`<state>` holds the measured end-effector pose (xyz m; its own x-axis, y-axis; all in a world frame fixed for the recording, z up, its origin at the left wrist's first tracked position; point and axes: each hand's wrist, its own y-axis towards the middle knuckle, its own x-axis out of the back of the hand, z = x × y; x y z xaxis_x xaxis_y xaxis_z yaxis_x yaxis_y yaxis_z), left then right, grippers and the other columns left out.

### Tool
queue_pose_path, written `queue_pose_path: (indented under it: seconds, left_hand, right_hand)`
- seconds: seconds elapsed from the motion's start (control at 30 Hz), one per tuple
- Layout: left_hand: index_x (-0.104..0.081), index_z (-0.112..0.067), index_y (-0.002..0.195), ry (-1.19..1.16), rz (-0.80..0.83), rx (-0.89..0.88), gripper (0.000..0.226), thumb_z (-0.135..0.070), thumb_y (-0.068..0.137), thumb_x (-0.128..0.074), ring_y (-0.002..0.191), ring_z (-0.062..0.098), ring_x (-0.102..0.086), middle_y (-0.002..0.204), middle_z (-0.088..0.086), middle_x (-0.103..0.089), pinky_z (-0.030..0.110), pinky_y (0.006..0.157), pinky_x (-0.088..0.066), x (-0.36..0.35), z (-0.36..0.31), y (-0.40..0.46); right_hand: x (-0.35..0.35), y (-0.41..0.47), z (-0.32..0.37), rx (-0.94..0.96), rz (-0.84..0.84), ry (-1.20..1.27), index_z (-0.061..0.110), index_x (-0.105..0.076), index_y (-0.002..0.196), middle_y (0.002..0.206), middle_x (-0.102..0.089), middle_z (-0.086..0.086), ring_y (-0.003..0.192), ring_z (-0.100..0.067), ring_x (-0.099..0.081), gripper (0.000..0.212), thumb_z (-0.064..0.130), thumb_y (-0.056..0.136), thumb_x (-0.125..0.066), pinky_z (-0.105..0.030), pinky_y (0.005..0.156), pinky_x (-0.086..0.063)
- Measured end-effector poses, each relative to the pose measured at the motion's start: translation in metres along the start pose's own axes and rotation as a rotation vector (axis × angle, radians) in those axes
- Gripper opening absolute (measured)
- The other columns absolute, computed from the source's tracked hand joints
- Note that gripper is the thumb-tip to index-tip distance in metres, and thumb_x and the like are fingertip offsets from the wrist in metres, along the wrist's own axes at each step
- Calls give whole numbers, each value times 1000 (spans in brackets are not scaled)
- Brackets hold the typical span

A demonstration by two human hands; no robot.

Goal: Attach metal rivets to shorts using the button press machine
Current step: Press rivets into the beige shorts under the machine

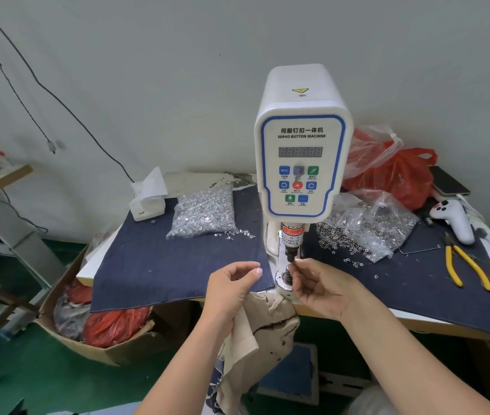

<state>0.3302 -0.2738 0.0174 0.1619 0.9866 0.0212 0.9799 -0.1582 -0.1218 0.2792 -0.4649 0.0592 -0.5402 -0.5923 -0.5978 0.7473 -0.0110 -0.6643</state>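
At the press die, right hand [320, 287] pinches a rivet; left hand [231, 287] grips shorts [267, 327].

Wall: the plain grey-white painted wall [178, 70] faces me, far, evenly lit.
Cables: thin black cords [43, 85] hang down it on my left.
Floor: green painted floor [37, 381] near my left.
Furniture: a wooden-edged side table [1, 179] stands far left.

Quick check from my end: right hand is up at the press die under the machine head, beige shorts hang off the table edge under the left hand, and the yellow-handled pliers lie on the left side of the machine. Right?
Not quite: in the head view the yellow-handled pliers lie to the right of the machine, not the left. The rest holds: right hand at the press die, beige shorts hanging under the left hand.
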Motion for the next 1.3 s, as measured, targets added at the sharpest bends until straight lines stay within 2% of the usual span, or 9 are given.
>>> queue_pose_path:
  seconds: [0.27,0.47,0.57,0.67,0.73,0.83,0.93,1.13,1.3]
  left_hand:
    - [-84,-23,87,-3,-3,-20,6,-18,87,-85,80,-5,-71,89,-8,-81,7,68,-48,-8,-2,1]
    - [-84,-24,93,46,29,-40,4,-25,89,-84,84,-4,-70,92,-10,-81,7,71,-48,-19,-7,2]
    - [-84,-30,93,150,59,-88,3,-30,92,-81,80,-10,-64,91,-19,-79,4,70,-44,-27,-10,3]
    - [-81,-35,92,283,81,-163,5,-34,94,-78,85,-6,-66,92,-26,-77,6,71,-47,-37,-14,4]
    - [-78,-39,90,382,83,-213,8,-34,95,-76,87,-3,-67,88,-25,-76,8,72,-48,-42,-16,5]
    - [-73,-43,88,472,68,-249,14,-33,95,-76,89,5,-65,90,-22,-74,10,71,-49,-48,-17,5]
    - [-69,-47,82,520,60,-245,21,-32,94,-78,79,6,-65,91,-15,-75,19,72,-51,-50,-20,7]
    - [-74,-39,81,586,88,-228,17,-29,92,-80,59,-9,-58,76,-24,-69,6,58,-41,-47,-28,8]
    - [-73,-39,77,671,85,-225,20,-27,92,-79,73,-2,-66,86,-21,-73,6,61,-45,-49,-39,7]
  right_hand:
    - [0,4,-1,-15,48,39,-8,-72,90,79,-73,-16,57,-17,-67,9,1,88,-69,-23,54,-57]
    - [8,4,2,38,110,-51,-3,-80,72,87,-76,-16,61,-16,-69,11,4,72,-72,-25,56,-58]
    - [19,3,11,136,84,-200,-1,-82,81,95,-78,-19,63,-13,-71,16,9,70,-75,-22,53,-56]
    - [35,8,26,376,-114,-422,5,-83,81,84,-78,-15,53,-8,-61,8,11,80,-78,-21,53,-52]
    - [52,13,35,571,-286,-614,13,-82,85,79,-78,-7,52,-6,-56,11,17,89,-72,-23,56,-49]
    - [73,20,35,731,-324,-839,24,-80,95,74,-75,3,53,0,-55,22,18,98,-59,-24,60,-47]
    - [83,25,31,787,-312,-902,30,-79,93,73,-74,6,57,2,-58,26,19,100,-56,-26,64,-48]
    - [86,31,34,803,-287,-896,29,-78,95,73,-74,7,57,3,-57,27,18,101,-55,-21,62,-48]
    - [87,30,34,823,-277,-912,30,-77,93,72,-73,7,59,3,-59,27,17,101,-54,-23,65,-49]
